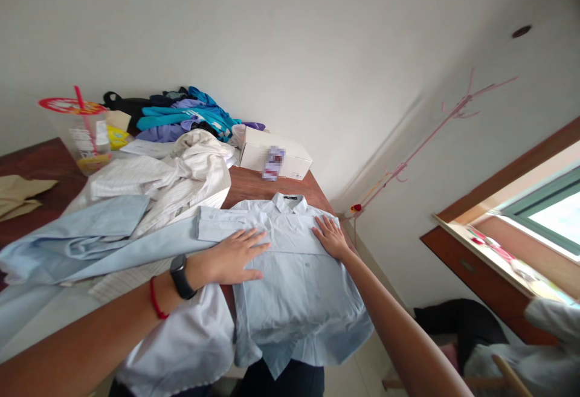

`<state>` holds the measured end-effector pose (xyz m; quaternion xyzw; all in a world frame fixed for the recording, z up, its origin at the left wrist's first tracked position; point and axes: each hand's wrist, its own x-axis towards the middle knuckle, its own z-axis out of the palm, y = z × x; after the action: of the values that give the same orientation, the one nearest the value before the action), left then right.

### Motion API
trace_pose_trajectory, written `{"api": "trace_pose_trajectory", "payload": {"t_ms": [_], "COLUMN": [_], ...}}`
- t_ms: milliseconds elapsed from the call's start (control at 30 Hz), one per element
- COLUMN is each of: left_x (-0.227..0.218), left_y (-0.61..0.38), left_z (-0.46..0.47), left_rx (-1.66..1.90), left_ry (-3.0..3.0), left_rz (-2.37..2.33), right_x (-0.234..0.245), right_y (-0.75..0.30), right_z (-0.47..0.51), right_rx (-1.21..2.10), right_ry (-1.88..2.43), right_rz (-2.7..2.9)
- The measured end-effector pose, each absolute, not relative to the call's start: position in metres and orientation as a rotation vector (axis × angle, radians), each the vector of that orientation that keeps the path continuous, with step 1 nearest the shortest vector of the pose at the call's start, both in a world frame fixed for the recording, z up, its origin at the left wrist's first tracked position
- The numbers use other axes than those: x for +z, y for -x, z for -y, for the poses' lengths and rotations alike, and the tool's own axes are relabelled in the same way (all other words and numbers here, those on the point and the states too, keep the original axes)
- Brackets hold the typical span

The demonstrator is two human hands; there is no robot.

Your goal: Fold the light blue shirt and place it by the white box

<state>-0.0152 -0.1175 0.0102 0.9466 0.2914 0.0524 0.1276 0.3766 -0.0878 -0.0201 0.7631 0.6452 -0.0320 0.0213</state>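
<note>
At the far left a plastic cup [84, 137] with a red straw stands on the brown table [272, 184]. Right of it a cream striped shirt [181, 176] lies crumpled in front of a heap of coloured clothes [181, 116]. A long pale blue sleeve [113, 243] runs from the left edge toward the middle, though I cannot tell whether it belongs to the shirt being handled. The left hand [235, 255], a black watch [181, 276] and a red cord [156, 300] at its wrist, lies flat with fingers spread and grips nothing. It presses the left side of the light blue shirt [294, 282]. That shirt is spread with its collar pointing away toward the white box [274, 158], and its hem hangs over the near table edge beside a white garment [181, 342]. The right hand [330, 237] is likewise open and flat, palm down on the shirt's right shoulder, so the shirt sits under both palms and between the arms. The laying-out and smoothing seem largely done. A band across the chest looks turned in, but the body shows no fold yet, so most of the folding appears to remain.
</note>
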Motion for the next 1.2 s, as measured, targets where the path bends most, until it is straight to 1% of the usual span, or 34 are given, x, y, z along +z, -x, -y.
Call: {"api": "trace_pose_trajectory", "payload": {"t_ms": [800,1200], "left_x": [-0.003,0.005], "left_y": [0.016,0.016], "left_z": [0.111,0.113], "left_rx": [0.262,0.188], "left_ry": [-2.817,-2.798], "left_rz": [-0.807,-0.82], "right_x": [-0.021,-0.022], "right_y": [-0.377,-0.379], "right_z": [0.088,0.088], "right_rx": [-0.098,-0.089], "right_ry": [-2.354,-2.351], "right_rz": [-1.996,-2.014]}}
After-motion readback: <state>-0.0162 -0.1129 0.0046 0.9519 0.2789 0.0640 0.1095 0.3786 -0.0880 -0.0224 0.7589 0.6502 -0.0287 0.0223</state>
